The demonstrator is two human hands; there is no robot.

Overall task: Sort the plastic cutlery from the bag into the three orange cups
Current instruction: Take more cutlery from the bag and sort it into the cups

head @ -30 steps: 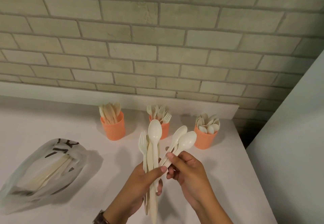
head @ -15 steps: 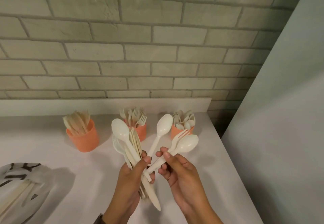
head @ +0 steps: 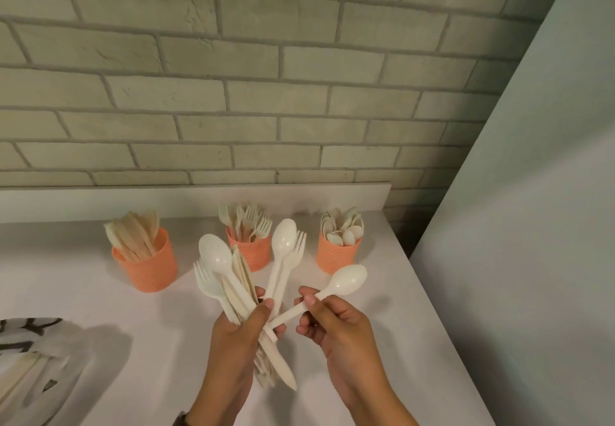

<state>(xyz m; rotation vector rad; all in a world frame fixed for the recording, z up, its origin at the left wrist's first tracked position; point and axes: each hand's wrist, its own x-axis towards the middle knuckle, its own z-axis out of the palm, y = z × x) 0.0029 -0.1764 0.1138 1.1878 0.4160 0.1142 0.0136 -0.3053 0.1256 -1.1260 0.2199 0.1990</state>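
The head camera looks down at a white table (head: 100, 309) set against a gray brick wall (head: 233, 92).

The left hand (head: 239, 335) is curled tight around a bunch of cutlery (head: 233, 285). The bunch has knives, a fork and a big spoon in it, and it leans toward the left. Another spoon (head: 284, 242) with a fork (head: 299, 247) right behind it sticks up from the same hand and leans a bit to the right. The left thumb presses across the front of the handles. One long handle pokes out under the hand.

The right hand (head: 339, 329) pinches a single spoon (head: 346, 280) by its handle, between the thumb and the first fingers. The other fingers are curled in below. The round end of this spoon points up and to the right. The end of its handle is just beside the left hand's fingers; whether they touch is hard to tell.

Three orange cups stand in a row at the back of the table. The left cup (head: 149, 269) holds knives. The middle cup (head: 256, 254) holds forks and is partly hidden by the bunch. The right cup (head: 336, 255) holds spoons and is near the single spoon, a little behind it.

The bag (head: 30, 359) lies at the left edge of the table, well apart from the hands, with more cutlery showing inside it.

A flat pale wall (head: 532, 225) fills the right side.
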